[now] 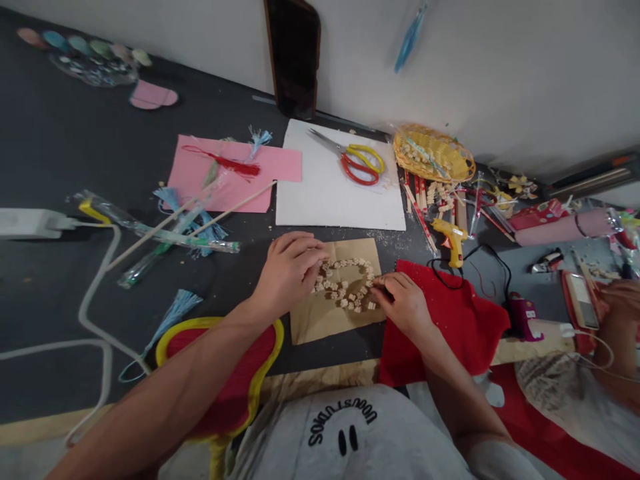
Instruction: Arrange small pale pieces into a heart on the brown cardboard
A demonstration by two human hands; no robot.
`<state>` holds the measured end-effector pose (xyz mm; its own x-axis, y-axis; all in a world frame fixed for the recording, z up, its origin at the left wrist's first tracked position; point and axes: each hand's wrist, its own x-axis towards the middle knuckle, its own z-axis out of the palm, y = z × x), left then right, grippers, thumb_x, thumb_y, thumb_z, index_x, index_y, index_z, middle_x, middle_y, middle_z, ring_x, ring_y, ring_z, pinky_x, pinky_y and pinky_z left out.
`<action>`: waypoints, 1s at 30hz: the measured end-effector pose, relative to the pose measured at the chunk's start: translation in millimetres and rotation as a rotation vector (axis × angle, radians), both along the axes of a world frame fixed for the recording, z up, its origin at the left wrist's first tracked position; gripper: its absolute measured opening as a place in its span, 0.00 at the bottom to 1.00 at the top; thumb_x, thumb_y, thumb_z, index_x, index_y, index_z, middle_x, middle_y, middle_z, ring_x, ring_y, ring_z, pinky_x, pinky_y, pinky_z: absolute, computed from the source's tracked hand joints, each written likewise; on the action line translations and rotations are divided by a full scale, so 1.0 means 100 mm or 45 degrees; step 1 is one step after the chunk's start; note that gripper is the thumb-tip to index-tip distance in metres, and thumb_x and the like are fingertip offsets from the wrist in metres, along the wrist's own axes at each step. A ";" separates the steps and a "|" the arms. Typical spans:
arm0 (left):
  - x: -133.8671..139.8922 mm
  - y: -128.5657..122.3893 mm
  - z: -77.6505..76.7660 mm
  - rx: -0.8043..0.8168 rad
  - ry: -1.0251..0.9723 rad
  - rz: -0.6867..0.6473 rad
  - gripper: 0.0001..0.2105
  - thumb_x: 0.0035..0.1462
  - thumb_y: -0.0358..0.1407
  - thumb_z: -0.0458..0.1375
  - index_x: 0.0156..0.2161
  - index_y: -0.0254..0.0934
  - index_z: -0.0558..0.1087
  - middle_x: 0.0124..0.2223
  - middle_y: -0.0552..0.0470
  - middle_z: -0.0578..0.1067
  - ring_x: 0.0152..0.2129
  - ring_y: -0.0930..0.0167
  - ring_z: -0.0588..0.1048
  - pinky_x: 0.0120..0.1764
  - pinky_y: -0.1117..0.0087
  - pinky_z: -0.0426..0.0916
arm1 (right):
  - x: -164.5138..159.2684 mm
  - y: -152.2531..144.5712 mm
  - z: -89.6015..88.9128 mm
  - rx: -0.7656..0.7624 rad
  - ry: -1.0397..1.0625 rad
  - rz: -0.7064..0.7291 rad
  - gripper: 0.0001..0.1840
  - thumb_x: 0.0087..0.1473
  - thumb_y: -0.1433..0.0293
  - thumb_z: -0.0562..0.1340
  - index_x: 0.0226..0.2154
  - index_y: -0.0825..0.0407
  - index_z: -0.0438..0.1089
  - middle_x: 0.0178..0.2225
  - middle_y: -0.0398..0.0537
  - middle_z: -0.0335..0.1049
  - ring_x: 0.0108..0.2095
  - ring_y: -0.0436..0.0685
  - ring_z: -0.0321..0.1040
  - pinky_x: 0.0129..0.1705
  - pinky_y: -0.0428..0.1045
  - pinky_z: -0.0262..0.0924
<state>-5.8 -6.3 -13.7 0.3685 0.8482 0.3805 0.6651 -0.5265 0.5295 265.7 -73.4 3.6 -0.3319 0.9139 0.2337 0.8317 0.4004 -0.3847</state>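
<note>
The left hand [295, 267] is hovering over the left side of the small pale pieces [343, 287], its fingers curling close together; those pieces are lying in a loop on the brown sheet [320, 325], on the near tabletop [240, 283]; the right hand [404, 301] is bunching its fingers at the loop's right edge; whether either is pinching a piece, I'm not able to tell.

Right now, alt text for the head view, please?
A person's left hand and right hand flank a curve of small beige pieces on a brown rectangular sheet. Beyond, red-and-yellow-handled metal scissors lie on a white board.
</note>
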 end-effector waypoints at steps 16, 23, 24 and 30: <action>-0.02 0.02 0.07 -0.016 -0.020 0.008 0.13 0.63 0.30 0.53 0.43 0.43 0.80 0.47 0.50 0.82 0.52 0.60 0.74 0.55 0.53 0.69 | 0.02 0.01 -0.02 -0.077 0.061 -0.038 0.08 0.66 0.68 0.60 0.36 0.48 0.74 0.35 0.49 0.79 0.39 0.58 0.75 0.43 0.54 0.72; -0.17 -0.01 0.36 -0.130 0.070 0.040 0.13 0.65 0.32 0.52 0.46 0.40 0.79 0.46 0.48 0.82 0.48 0.62 0.75 0.55 0.53 0.68 | 0.09 0.09 0.15 -0.062 0.146 -0.026 0.08 0.66 0.70 0.58 0.38 0.48 0.73 0.37 0.51 0.78 0.41 0.59 0.76 0.45 0.55 0.73; -0.19 -0.04 0.39 -0.151 0.117 0.028 0.12 0.65 0.32 0.53 0.46 0.40 0.79 0.45 0.48 0.82 0.47 0.61 0.75 0.54 0.53 0.68 | 0.09 0.13 0.17 -0.036 0.161 -0.026 0.07 0.66 0.70 0.58 0.39 0.48 0.73 0.38 0.51 0.78 0.41 0.59 0.76 0.46 0.55 0.73; -0.21 -0.34 0.44 -0.194 0.326 -0.022 0.08 0.66 0.35 0.55 0.41 0.43 0.78 0.42 0.50 0.81 0.44 0.61 0.74 0.47 0.56 0.67 | 0.09 0.37 0.00 0.148 0.448 -0.184 0.07 0.66 0.68 0.58 0.38 0.47 0.72 0.37 0.51 0.79 0.40 0.58 0.76 0.44 0.54 0.73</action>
